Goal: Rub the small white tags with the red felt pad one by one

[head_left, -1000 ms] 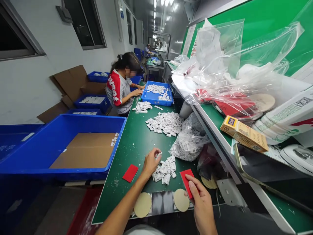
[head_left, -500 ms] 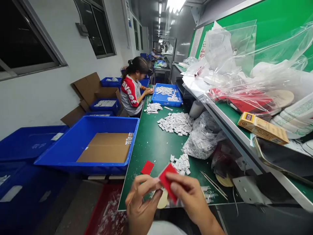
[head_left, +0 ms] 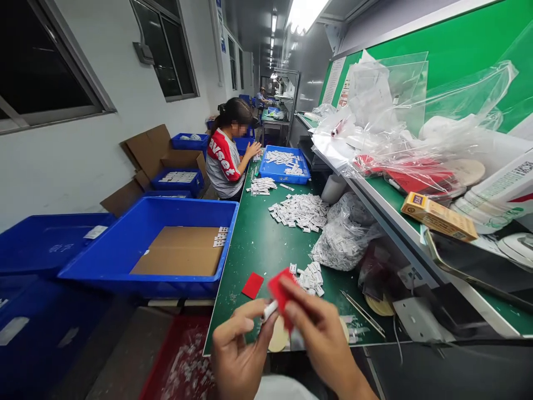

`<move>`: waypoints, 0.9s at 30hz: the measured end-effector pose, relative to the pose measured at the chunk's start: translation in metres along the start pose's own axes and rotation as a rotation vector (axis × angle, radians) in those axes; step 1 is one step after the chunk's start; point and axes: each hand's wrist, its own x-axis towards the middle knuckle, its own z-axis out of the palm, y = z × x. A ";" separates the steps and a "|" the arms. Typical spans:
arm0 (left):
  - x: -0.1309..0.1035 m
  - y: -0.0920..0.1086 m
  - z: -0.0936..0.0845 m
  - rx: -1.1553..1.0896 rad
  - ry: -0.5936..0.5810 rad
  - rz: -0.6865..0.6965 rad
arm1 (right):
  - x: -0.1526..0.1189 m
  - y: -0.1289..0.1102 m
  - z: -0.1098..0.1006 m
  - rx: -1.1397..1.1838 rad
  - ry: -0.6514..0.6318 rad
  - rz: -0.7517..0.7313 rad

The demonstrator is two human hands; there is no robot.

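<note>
Your left hand (head_left: 236,351) pinches a small white plastic piece (head_left: 270,310), your right hand (head_left: 323,330) a flat red pad (head_left: 277,288): rubbing, perhaps, through blur; steady contact needed.

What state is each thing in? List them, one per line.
Left hand, pinching a white piece
Right hand, gripping a red pad
Second red pad, lying flat
Large blue bin, open
Blue tray, open, holding white strips
Clear bag, bulging
Ceiling light, lit
</note>
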 end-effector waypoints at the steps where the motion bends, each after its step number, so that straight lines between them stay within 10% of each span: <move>1: -0.002 0.000 -0.001 0.006 0.024 0.019 | 0.004 0.000 -0.001 -0.008 0.144 0.004; 3: -0.005 0.000 -0.004 0.026 0.021 0.020 | 0.008 0.000 -0.004 0.038 0.204 -0.012; 6: -0.010 -0.002 -0.012 0.054 -0.066 0.114 | 0.004 -0.001 -0.005 0.017 -0.124 -0.068; 9: -0.013 -0.006 -0.017 0.065 0.004 0.214 | 0.002 -0.006 -0.002 -0.023 0.174 -0.060; 11: -0.012 -0.008 -0.018 0.092 -0.020 0.167 | 0.004 -0.008 -0.001 0.032 -0.010 -0.082; 13: -0.007 -0.007 -0.018 0.056 -0.049 0.035 | 0.004 -0.009 -0.002 0.028 -0.207 -0.121; 17: 0.007 -0.002 -0.012 -0.361 0.043 -0.591 | 0.000 -0.006 -0.007 -0.155 0.165 -0.239; 20: 0.013 0.005 -0.008 -0.640 0.045 -1.023 | -0.004 -0.005 -0.010 -0.212 -0.232 -0.452; 25: 0.010 0.014 -0.006 -0.782 -0.097 -1.295 | -0.001 -0.007 -0.016 -0.231 -0.148 -0.506; 27: 0.009 0.015 -0.007 -0.783 -0.153 -1.350 | 0.001 -0.008 -0.018 -0.150 -0.328 -0.434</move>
